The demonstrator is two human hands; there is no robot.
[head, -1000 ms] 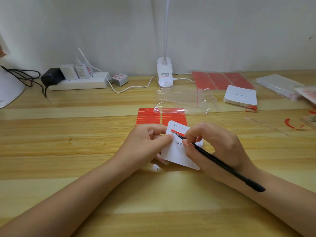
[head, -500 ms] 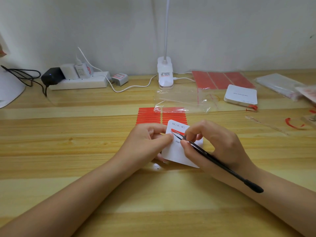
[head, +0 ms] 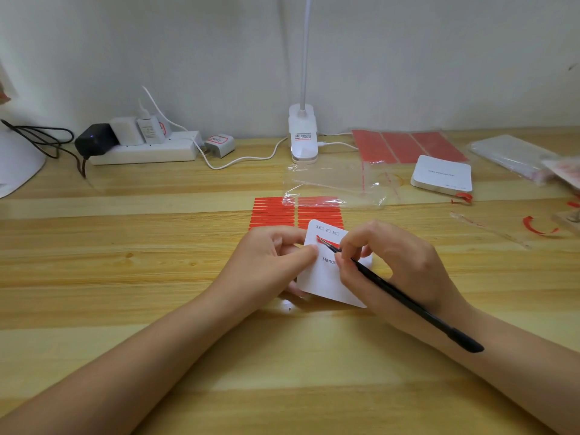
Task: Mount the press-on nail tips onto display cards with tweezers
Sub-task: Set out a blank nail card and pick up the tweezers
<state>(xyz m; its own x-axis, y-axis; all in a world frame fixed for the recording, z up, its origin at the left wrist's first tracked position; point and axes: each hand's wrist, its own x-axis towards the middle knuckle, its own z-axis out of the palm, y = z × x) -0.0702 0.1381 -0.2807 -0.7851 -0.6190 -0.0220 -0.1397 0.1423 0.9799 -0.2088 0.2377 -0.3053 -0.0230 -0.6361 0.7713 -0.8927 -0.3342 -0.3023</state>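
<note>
— Where's the work right now?

— Near the middle of the pale wooden table (head: 131, 277). The left hand (head: 266, 262) pinches the small white rounded-corner display card (head: 320, 277) at its nine o'clock edge, thumb on top, the other fingers underneath. The right hand (head: 395, 265) grips the slim black tweezers (head: 408, 302) like a pen, the tips resting on a narrow red adhesive strip (head: 326, 240) lying across the card toward twelve o'clock.

— How will that card handle?

— Thin, light and a bit bendy, I'd judge — it would flex if pressed far from the support, so pinching close beside the strip looks sensible. The strip seems flimsy and tacky; it should be taken by its end, since it would likely curl or stick to itself.

— Any nail tips in view?

— None that I can make out. At twelve o'clock from the card lies a sheet of red adhesive strips in rows (head: 273, 211), partly under a clear plastic bag (head: 329, 186). At two o'clock sits a stack of white cards (head: 442, 175).
</note>
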